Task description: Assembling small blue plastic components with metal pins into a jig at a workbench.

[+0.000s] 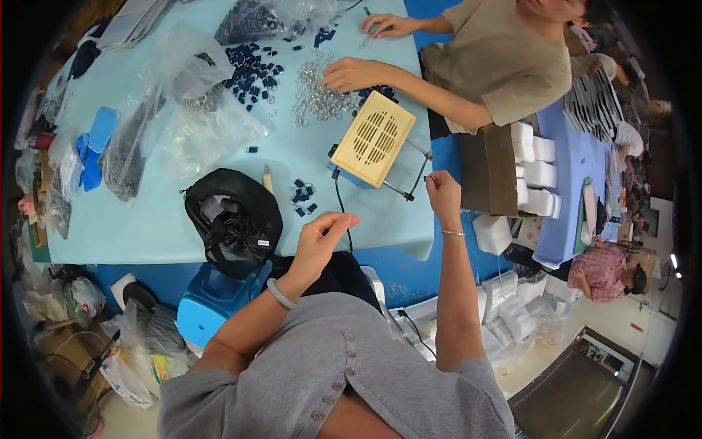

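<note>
My left hand is just over the table's near edge, its fingers curled and the thumb pressed against them. Whatever may be in that pinch is hidden. My right hand is closed beside the metal frame of a cream vented box, with a tiny dark bit at its fingertips that is too small to name. A small group of dark blue pieces with metal rings lies beyond my left hand. Left of them is a black fabric bag with cables inside, and a pale pointed tool stands beside it.
Across the table, a co-worker's hand rests by a pile of metal rings. Many dark blue pieces and clear plastic bags lie further left. A cardboard box with white foam blocks stands right. A blue stool is below the table.
</note>
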`<state>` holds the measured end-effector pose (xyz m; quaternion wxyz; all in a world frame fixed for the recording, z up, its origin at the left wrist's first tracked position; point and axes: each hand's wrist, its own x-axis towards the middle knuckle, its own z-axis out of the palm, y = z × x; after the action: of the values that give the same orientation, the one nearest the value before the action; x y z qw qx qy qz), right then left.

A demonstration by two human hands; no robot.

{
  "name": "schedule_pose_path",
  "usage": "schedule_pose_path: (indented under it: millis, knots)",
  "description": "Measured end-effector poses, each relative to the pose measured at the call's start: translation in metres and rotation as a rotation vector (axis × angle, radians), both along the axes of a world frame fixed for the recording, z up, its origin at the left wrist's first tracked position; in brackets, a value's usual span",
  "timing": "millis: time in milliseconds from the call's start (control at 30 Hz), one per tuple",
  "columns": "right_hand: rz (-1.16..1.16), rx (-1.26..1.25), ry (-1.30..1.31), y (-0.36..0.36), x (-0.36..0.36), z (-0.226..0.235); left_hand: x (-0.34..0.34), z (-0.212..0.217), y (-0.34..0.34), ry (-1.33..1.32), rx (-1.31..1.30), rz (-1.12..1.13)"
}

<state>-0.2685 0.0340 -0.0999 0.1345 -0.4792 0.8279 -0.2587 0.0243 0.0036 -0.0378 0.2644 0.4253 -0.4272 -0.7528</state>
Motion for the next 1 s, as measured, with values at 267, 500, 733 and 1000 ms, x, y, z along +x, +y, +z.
schedule_pose_path:
  millis: [267, 500, 733, 1000]
  knots:
    - [0.063, 0.084, 0.041, -0.011, -0.004, -0.010, 0.003, -0.018, -0.008, 0.020, 0.017, 0.011]
    - [0.100, 0.089, 0.059, -0.011, -0.004, -0.013, 0.005, -0.019, -0.014, 0.021, 0.041, -0.003]
    - [0.146, 0.126, 0.117, -0.012, -0.004, -0.011, 0.003, -0.020, -0.014, 0.062, 0.088, 0.023]
    - [0.179, 0.156, 0.230, -0.015, -0.001, -0.007, 0.005, -0.026, -0.013, 0.058, 0.056, 0.027]
